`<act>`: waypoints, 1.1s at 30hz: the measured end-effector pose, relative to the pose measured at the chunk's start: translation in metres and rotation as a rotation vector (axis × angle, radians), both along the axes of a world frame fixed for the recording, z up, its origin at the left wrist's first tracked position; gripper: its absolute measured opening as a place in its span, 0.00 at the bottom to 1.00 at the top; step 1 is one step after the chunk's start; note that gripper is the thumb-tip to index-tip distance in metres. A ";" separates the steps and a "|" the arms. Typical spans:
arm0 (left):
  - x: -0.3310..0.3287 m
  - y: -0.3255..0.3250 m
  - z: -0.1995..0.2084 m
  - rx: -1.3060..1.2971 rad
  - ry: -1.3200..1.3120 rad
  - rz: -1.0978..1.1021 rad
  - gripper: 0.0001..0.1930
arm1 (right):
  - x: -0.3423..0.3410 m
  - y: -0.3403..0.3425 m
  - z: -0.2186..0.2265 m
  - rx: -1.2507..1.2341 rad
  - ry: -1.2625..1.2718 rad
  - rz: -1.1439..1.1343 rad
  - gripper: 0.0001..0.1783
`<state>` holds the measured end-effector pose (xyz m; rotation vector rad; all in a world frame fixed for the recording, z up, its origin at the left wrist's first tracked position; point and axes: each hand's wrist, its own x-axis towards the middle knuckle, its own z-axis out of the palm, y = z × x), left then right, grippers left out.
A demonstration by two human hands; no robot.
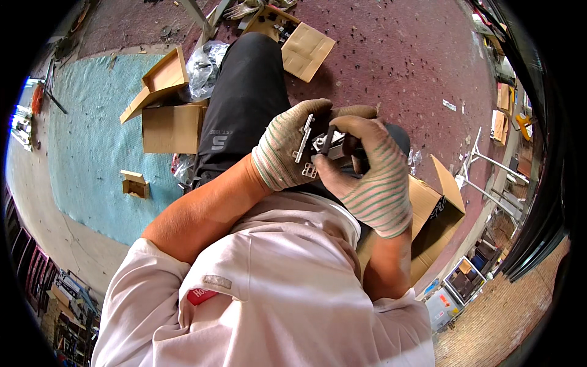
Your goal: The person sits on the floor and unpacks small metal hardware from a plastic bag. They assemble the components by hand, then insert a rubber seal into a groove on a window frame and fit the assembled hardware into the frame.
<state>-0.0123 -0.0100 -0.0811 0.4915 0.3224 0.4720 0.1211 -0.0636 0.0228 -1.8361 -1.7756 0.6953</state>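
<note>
My left hand (281, 147), in a striped work glove with dirty fingers, is closed around a small silvery metal fitting (304, 139) with a flat plate and holed tabs. Its exact kind does not show, and the fingers hide part of it. From the other side my right hand (382, 183), gloved alike, pinches a short black strip-like piece (328, 139) between thumb and forefinger. That piece lies right against the fitting, above my lap; I cannot tell whether the two are joined.
An open cardboard box (171, 128) and a clear plastic bag (206, 68) lie beside my left leg. Ahead, another box (307, 52) holds small dark parts. A large open box (437, 226) stands by my right arm. A white metal frame (489, 162) is farther right.
</note>
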 end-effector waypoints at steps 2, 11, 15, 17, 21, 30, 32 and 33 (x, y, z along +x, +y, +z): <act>-0.007 -0.006 -0.002 0.676 0.253 0.166 0.24 | 0.001 -0.003 0.006 -0.017 0.234 -0.100 0.22; 0.000 0.015 0.018 -0.388 -0.412 -0.110 0.24 | 0.015 -0.017 0.007 -0.136 0.960 -0.335 0.10; 0.002 0.016 0.021 -0.707 -0.548 -0.088 0.25 | 0.013 -0.021 -0.003 -0.068 1.237 -0.378 0.09; 0.005 0.016 0.023 -0.795 -0.584 -0.053 0.26 | 0.009 -0.020 0.000 -0.077 1.193 -0.417 0.08; 0.007 0.016 0.019 -0.896 -0.702 -0.035 0.30 | 0.008 -0.023 0.003 -0.107 1.130 -0.406 0.06; 0.004 0.014 0.022 -0.856 -0.757 0.005 0.33 | 0.004 -0.026 -0.011 0.057 0.143 -0.215 0.14; 0.003 0.015 0.021 -0.824 -0.751 -0.001 0.33 | 0.004 -0.022 -0.010 0.094 -0.038 -0.117 0.18; 0.004 0.018 0.025 -0.807 -0.650 0.009 0.33 | 0.007 -0.024 -0.010 0.022 -0.150 -0.072 0.24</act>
